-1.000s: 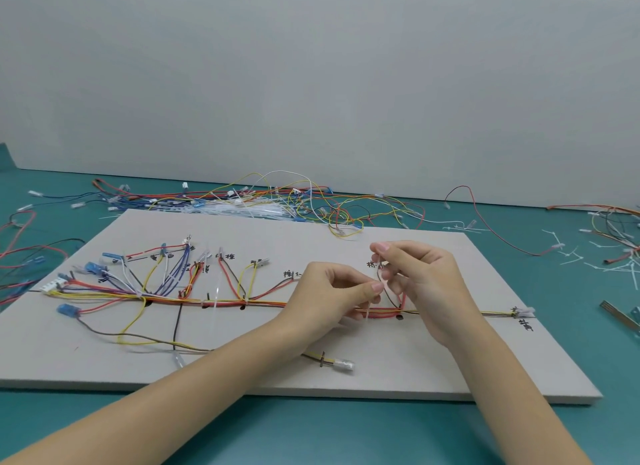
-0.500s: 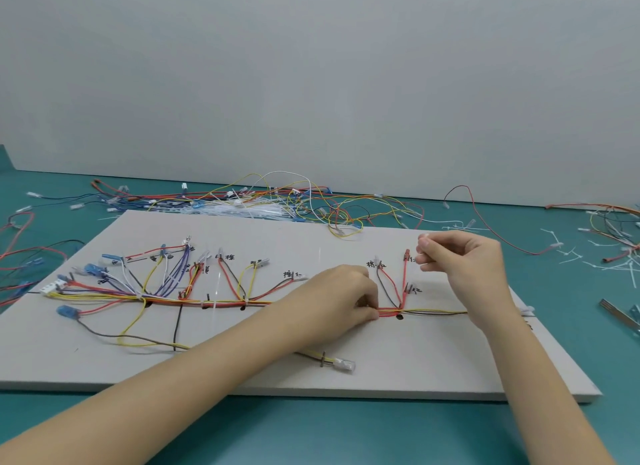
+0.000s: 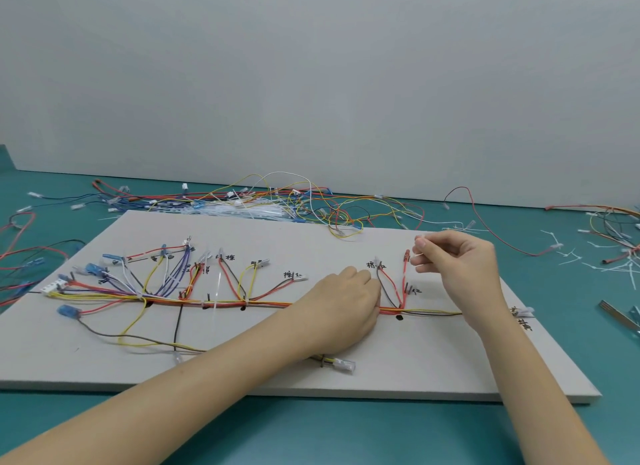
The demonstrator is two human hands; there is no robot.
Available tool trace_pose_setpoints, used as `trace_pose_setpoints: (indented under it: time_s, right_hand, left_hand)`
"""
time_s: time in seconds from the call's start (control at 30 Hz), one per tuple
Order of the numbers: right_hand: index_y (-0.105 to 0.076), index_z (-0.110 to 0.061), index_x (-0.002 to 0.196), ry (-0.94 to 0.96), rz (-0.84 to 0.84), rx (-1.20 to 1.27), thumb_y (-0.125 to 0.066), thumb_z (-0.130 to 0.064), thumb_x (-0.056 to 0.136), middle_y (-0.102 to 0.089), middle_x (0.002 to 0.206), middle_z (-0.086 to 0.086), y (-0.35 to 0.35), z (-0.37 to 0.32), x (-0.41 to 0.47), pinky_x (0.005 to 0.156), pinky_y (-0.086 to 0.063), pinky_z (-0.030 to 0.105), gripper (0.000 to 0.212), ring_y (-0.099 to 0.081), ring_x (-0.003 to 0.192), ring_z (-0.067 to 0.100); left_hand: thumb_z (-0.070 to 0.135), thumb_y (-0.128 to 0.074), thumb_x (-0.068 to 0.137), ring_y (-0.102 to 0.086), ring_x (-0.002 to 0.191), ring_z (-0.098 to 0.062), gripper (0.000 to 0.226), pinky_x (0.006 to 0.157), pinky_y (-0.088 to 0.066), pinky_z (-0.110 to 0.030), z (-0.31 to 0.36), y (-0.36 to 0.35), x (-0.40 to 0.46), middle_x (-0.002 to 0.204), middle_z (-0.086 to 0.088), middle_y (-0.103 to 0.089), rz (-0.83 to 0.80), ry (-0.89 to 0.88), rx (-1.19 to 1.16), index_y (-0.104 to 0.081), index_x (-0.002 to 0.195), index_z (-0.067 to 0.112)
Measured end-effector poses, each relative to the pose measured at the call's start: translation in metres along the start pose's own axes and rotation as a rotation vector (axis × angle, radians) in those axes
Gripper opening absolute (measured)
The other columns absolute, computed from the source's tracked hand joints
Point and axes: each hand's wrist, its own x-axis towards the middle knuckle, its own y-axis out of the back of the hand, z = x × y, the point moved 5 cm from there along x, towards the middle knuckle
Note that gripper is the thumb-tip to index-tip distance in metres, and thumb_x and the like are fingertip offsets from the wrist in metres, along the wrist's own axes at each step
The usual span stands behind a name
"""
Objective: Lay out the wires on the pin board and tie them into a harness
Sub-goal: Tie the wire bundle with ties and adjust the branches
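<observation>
Lengthwise, harness trunk running left-right across pin board, branches pointing away

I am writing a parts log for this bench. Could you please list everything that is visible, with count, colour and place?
pin board: one, pale grey, on the table.
wire harness: one, mixed colours, laid along the board.
loose wires: many, mixed colours, behind the board.
cable tie: one, clear, pinched above the board's right part.
cut tie ends: several, white, far right.
metal tool: one, silver, right edge.
table: one, teal.
left hand: pressing on the harness trunk.
right hand: raised, pinching the tie.
</observation>
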Motion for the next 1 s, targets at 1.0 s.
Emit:
trace_pose_setpoints:
  time_s: [1.0]
  right_hand:
    - [-0.075, -0.006, 0.082, -0.068, -0.252, -0.377, -0.073, 0.001, 0.080, -0.073, 0.074, 0.012, -0.027, 0.021, -0.013, 0.068, -0.054, 0.034, 0.007, -0.067, 0.069, 0.024]
  left_hand:
    - [0.029, -0.079, 0.078, -0.051, 0.084, -0.011, 0.030, 0.078, -0.043, -0.027, 0.004, 0.013, 0.003, 0.096, -0.004, -0.064, 0.062, -0.052, -0.578, -0.074, 0.099, 0.009]
